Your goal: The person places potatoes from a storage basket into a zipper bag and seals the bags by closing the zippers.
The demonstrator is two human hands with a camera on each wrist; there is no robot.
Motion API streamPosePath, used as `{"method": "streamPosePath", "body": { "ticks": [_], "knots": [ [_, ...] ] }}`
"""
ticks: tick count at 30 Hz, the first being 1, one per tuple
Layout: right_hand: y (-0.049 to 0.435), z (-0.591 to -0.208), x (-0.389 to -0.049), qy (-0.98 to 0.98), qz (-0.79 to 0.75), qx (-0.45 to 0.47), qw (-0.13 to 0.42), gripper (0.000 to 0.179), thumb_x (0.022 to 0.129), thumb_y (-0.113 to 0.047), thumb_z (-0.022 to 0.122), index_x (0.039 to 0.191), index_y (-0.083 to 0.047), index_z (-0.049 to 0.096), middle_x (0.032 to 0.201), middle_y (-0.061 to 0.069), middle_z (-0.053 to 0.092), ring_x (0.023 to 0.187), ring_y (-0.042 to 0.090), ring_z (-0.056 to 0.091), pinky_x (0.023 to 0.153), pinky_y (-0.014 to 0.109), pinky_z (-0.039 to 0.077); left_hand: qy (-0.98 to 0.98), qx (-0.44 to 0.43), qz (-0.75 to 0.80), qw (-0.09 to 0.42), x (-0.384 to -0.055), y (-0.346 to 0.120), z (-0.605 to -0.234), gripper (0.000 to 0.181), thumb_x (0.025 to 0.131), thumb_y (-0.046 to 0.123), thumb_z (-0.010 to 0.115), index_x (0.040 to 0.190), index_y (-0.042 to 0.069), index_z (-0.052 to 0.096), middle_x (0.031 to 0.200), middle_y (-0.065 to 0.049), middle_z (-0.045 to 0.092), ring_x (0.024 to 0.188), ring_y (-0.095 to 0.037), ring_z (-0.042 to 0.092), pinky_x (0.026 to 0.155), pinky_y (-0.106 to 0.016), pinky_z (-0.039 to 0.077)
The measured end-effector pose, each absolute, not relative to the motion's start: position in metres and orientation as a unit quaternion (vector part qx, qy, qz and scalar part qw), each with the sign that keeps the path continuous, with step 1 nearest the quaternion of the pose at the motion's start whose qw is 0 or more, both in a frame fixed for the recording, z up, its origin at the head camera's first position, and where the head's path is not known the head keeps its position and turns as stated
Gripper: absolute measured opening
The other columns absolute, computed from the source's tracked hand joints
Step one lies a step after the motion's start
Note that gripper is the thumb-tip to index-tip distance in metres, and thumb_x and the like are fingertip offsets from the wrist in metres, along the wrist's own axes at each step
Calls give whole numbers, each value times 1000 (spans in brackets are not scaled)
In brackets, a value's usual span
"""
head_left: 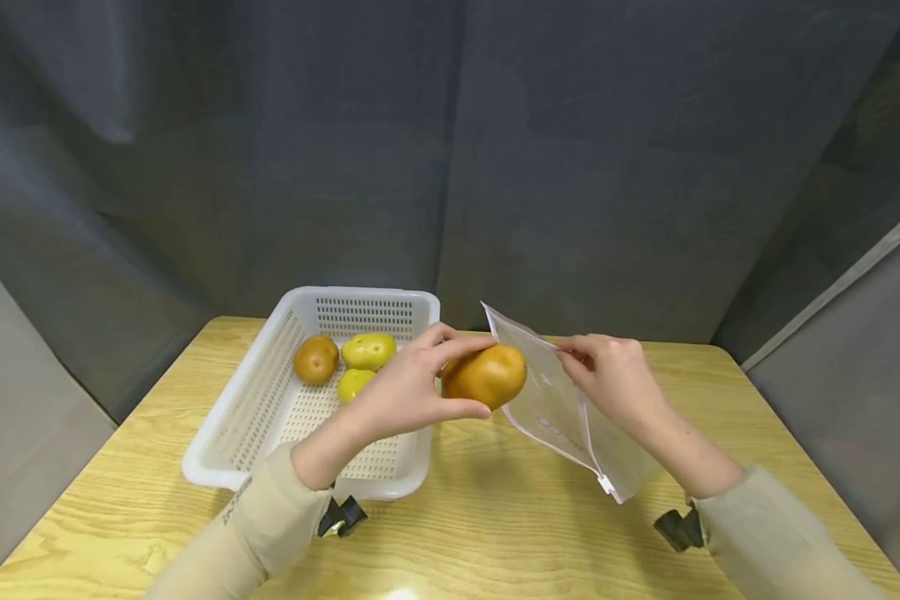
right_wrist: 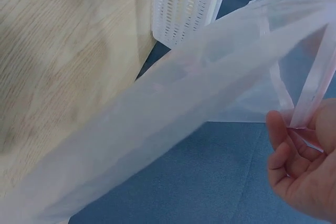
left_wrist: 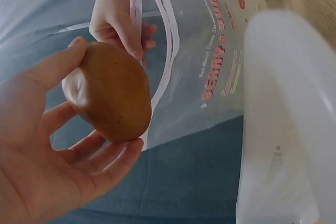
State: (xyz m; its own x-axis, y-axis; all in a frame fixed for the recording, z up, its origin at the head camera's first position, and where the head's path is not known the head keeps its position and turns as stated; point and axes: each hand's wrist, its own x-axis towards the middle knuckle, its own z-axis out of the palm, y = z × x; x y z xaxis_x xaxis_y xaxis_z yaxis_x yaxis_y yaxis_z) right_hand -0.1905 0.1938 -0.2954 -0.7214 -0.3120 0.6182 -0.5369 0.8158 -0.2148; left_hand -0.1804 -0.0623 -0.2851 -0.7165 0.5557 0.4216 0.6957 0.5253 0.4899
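Observation:
My left hand (head_left: 412, 379) grips a brown potato (head_left: 487, 377) between thumb and fingers, right at the mouth of a clear zip bag (head_left: 551, 400). In the left wrist view the potato (left_wrist: 110, 93) overlaps the bag's pink-edged opening. My right hand (head_left: 618, 379) pinches the bag's rim, as the right wrist view also shows, with the bag (right_wrist: 157, 103) hanging slack and its mouth parted. A white slider sits at the near corner of the rim. Red lettering is printed on the bag's side (left_wrist: 210, 51).
A white perforated basket (head_left: 243, 400) stands to the left on the wooden table (head_left: 480, 533). Inside lie another brown potato (head_left: 317, 359) and two yellow potatoes, one (head_left: 369, 351) behind the other (head_left: 354, 385). Dark curtains (head_left: 450, 167) hang behind the table.

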Motion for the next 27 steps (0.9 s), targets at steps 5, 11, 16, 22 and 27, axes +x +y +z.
{"method": "streamPosePath", "body": {
  "ticks": [5,11,16,22,27],
  "knots": [
    [194,-296,-191,-906,192,235,294,9,77,-2,67,84,-4,72,72,7,68,52,8,52,47,21,44,-853,-357,-365,107,-180,-53,-287,67,67,36,78,128,27,51,103,4,49,86,-8,50,70,-22,48],
    [192,-296,-192,-907,191,238,290,10,77,-3,66,86,-4,72,73,7,68,52,8,50,46,20,43,-849,-356,-378,97,-179,-44,-290,67,68,34,79,129,25,51,108,2,50,91,-8,51,70,-20,48],
    [191,-296,-191,-911,191,232,282,10,78,-3,65,85,-3,72,71,6,67,52,8,50,47,21,44,-850,-346,-388,82,-179,-40,-293,68,68,36,78,130,27,50,112,2,49,93,-9,52,74,-23,50],
    [189,-294,-190,-905,192,242,294,9,78,-4,66,84,-4,72,67,4,65,49,6,49,45,19,43,-846,-340,-403,76,-180,-36,-294,68,69,36,77,130,27,49,111,3,48,94,-7,51,76,-19,48],
    [189,-293,-190,-908,194,238,287,9,79,-4,66,86,-4,72,67,3,65,51,7,51,47,20,44,-837,-345,-420,71,-181,-31,-296,67,69,34,78,130,27,50,107,3,48,92,-7,51,76,-18,49]
  ]
}}
